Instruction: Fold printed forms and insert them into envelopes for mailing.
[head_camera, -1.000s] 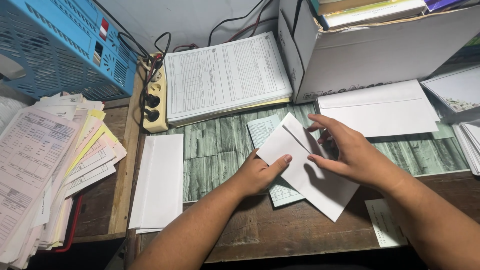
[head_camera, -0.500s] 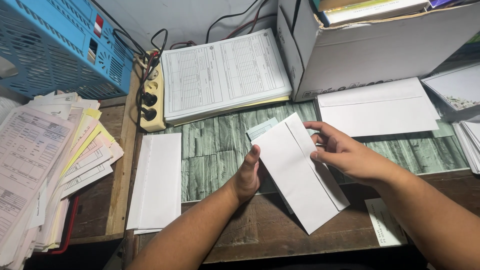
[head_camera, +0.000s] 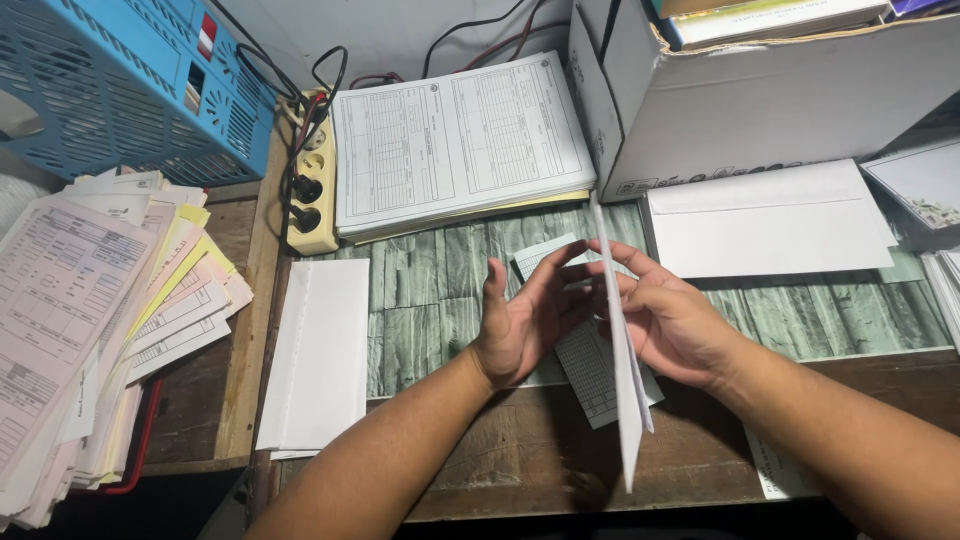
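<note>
Both hands are on one white envelope (head_camera: 622, 350), held edge-on to us above the front of the bench (head_camera: 520, 470). Right hand (head_camera: 672, 322) has the grip: fingers curled against the far face, pinching the envelope near its upper half. Left hand (head_camera: 522, 318) is spread, palm toward the near face, fingertips reaching the top edge; whether it actually presses the paper we can't tell. Flap state not visible from this angle, nor whether anything is inside.

Under the hands, a small printed form slip (head_camera: 590, 365) lies flat on the bench, not in the envelope, so we judge insertion as not done.

Outward: a stack of blank envelopes (head_camera: 318, 355) to the left and another flat envelope (head_camera: 770, 220) to the right by the white cardboard box (head_camera: 780, 100). Behind, a pile of printed forms (head_camera: 455, 140), a power strip (head_camera: 312, 190) and a blue plastic basket (head_camera: 120, 90). Far left, a loose heap of white, pink and yellow forms (head_camera: 90, 310).
</note>
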